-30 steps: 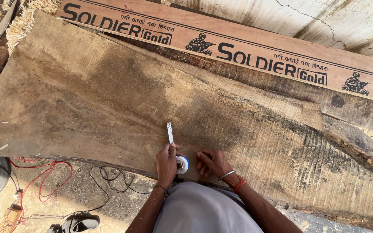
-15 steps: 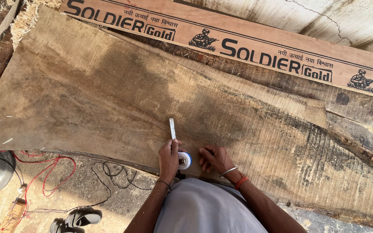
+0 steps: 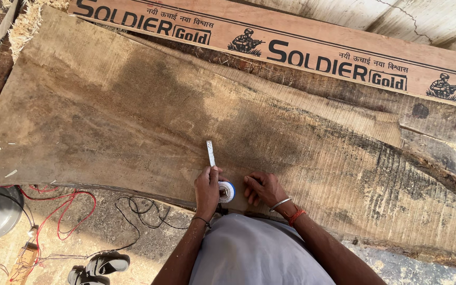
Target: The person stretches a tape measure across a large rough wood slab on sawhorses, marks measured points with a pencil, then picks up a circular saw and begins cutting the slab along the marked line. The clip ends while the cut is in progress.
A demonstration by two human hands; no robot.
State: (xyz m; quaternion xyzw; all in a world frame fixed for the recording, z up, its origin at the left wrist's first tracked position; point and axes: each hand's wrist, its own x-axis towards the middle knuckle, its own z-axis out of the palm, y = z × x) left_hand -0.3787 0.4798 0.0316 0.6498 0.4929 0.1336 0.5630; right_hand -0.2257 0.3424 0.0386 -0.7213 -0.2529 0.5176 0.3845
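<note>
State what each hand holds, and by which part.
Left hand grips the round white-and-blue tape measure by its case. Right hand holds nothing, fingers resting on the rough wooden slab.

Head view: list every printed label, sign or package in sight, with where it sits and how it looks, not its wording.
Long reddish-brown printed board: along the top, beyond the rough wooden slab; dark lettering, a boxed word and small dark soldier pictures.
Round white-and-blue tape measure case: on the slab between left hand and right hand; any label is unclear.

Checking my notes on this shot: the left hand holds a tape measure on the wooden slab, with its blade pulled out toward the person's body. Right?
Not quite. The head view shows the blade running away from the body, across the wooden slab. The left hand does hold the tape measure.
</note>
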